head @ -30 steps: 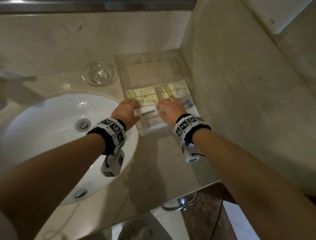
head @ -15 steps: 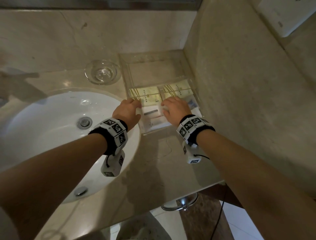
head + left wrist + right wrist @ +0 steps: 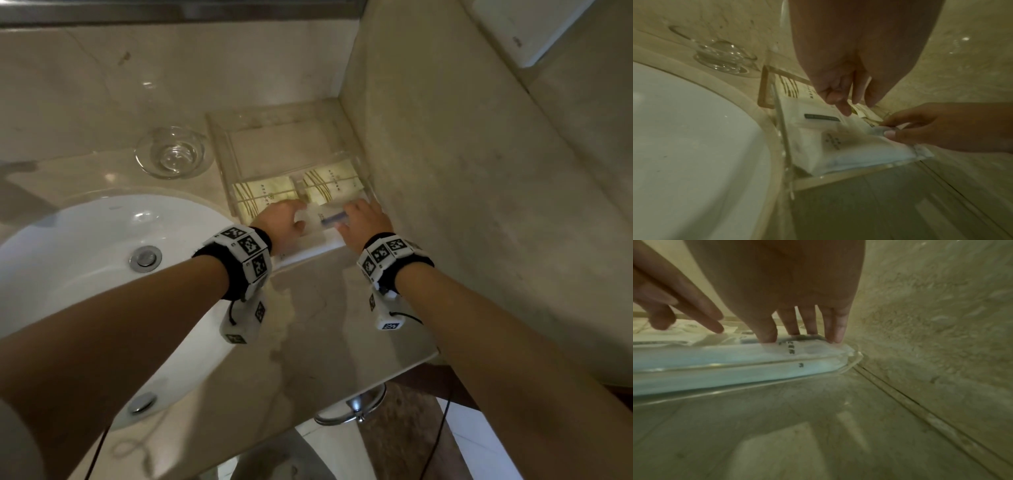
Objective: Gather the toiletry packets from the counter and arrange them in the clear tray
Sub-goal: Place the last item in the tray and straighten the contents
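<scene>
Marble worktop (image 3: 329, 315) is seen beside a sink (image 3: 85, 260); the clear tray (image 3: 219, 137) sits at 12 o'clock with the packets (image 3: 830, 142) inside. A small packet (image 3: 334, 219) is pinched by the right hand (image 3: 364, 222), while the left hand (image 3: 282, 224) rests loosely uncurled on them. Packets look light, soft, slippery; edges are best pinched.

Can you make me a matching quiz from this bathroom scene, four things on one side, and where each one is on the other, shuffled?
Things:
1. glass dish
2. cream packets
3. drain
4. right hand

Places:
A. in the white basin
B. on the counter, left of the tray
C. in the tray, beyond the hands
D. at the tray's near right end, next to the wall

Pairs: 1-B, 2-C, 3-A, 4-D
</scene>
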Demonstrator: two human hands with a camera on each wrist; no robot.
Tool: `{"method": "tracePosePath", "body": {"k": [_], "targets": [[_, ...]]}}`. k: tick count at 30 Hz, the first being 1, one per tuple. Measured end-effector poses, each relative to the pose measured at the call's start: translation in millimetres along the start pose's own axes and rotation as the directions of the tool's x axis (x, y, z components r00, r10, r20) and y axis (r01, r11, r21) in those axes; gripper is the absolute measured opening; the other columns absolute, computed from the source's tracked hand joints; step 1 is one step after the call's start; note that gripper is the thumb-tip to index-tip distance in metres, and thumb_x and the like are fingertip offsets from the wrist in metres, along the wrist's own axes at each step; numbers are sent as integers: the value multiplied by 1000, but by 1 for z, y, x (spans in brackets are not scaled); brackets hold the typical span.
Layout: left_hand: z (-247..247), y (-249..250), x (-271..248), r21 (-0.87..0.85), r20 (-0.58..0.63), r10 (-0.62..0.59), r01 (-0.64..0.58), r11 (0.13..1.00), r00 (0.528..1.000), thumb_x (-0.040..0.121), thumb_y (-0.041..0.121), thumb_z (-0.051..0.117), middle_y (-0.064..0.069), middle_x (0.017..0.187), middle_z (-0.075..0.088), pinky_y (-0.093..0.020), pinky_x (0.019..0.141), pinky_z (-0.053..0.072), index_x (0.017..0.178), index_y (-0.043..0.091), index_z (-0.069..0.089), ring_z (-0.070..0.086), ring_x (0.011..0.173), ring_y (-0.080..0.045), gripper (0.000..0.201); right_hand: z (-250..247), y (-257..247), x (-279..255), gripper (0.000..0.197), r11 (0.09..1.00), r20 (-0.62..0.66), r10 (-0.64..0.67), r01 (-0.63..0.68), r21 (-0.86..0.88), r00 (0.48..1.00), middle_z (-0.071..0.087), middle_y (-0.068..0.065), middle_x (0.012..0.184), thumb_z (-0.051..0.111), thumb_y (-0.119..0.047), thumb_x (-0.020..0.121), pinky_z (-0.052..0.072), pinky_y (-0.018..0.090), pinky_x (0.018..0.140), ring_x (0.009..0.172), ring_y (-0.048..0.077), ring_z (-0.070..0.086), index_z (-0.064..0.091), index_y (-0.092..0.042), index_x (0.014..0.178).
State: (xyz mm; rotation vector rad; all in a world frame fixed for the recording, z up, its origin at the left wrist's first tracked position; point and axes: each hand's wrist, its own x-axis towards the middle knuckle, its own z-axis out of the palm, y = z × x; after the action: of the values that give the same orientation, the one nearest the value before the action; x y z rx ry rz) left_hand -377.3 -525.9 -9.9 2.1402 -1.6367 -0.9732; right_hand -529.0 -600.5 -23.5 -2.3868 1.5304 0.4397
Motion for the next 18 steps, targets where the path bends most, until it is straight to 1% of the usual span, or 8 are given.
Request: {"method": "tracePosePath", "body": {"k": [2, 4, 6, 7, 9, 12, 15, 18], "targets": [[1, 6, 7, 5, 46, -24, 23, 1000, 999, 94, 16, 41, -13, 137, 51, -33, 98, 41, 138, 14, 41, 51, 122, -30, 44, -3, -1, 0, 43, 999, -16, 25, -26, -29, 1000, 39, 8, 145, 38, -32, 98, 33, 42, 106, 133, 29, 35, 43, -11, 135], [1, 9, 13, 21, 67, -41, 39, 999, 997, 95, 16, 38, -16, 133, 54, -34, 93, 43, 140, 14, 38, 54, 117, -32, 46, -5, -2, 1, 43, 999, -83, 31, -34, -34, 996, 42, 8, 143, 37, -35, 97, 32, 43, 105, 132, 29, 35, 45, -11, 132], [1, 13, 19, 47, 92, -60, 56, 997, 994, 95, 16, 36, -18, 133, 53, -34, 91, 43, 142, 11, 32, 53, 118, -33, 47, -4, -2, 5, 41, 1000, -156, -6, 8, 11, 988, 42, 7, 144, 39, -33, 97, 31, 42, 107, 134, 28, 33, 45, -12, 133], [1, 15, 22, 58, 103, -72, 66, 996, 992, 96, 16, 35, -19, 134, 52, -34, 90, 42, 142, 9, 30, 52, 118, -34, 47, -3, -3, 8, 43, 998, -163, -35, 43, 45, 986, 39, 7, 147, 40, -31, 97, 30, 43, 109, 137, 27, 31, 43, -13, 136], [3, 20, 25, 73, 120, -91, 82, 994, 989, 96, 17, 35, -22, 138, 47, -34, 92, 40, 144, 5, 24, 49, 122, -34, 50, -2, -3, 11, 48, 991, -125, -75, 88, 97, 989, 30, 6, 153, 41, -30, 96, 24, 42, 113, 141, 26, 24, 35, -16, 142], [7, 27, 26, 97, 129, -97, 85, 992, 987, 96, 21, 36, -20, 150, 31, -35, 102, 35, 148, 2, 11, 39, 132, -34, 60, -1, 0, 16, 53, 990, -71, -83, 91, 111, 994, 24, 6, 156, 41, -33, 96, 21, 43, 116, 144, 26, 20, 29, -17, 146], [11, 29, 33, 111, 152, -85, 69, 991, 985, 95, 21, 37, -19, 151, 28, -37, 99, 38, 147, 1, 12, 41, 130, -35, 61, 3, 4, 17, 52, 996, -95, -78, 82, 36, 992, 33, 4, 151, 40, -37, 96, 26, 44, 112, 141, 24, 26, 32, -20, 144], [13, 29, 41, 112, 165, -123, 105, 988, 979, 95, 20, 40, -19, 150, 30, -38, 94, 40, 144, 1, 18, 45, 126, -36, 58, 6, 3, 14, 46, 995, -143, -95, 98, 12, 985, 40, 2, 146, 42, -38, 94, 27, 46, 110, 138, 23, 31, 41, -24, 138]]}}
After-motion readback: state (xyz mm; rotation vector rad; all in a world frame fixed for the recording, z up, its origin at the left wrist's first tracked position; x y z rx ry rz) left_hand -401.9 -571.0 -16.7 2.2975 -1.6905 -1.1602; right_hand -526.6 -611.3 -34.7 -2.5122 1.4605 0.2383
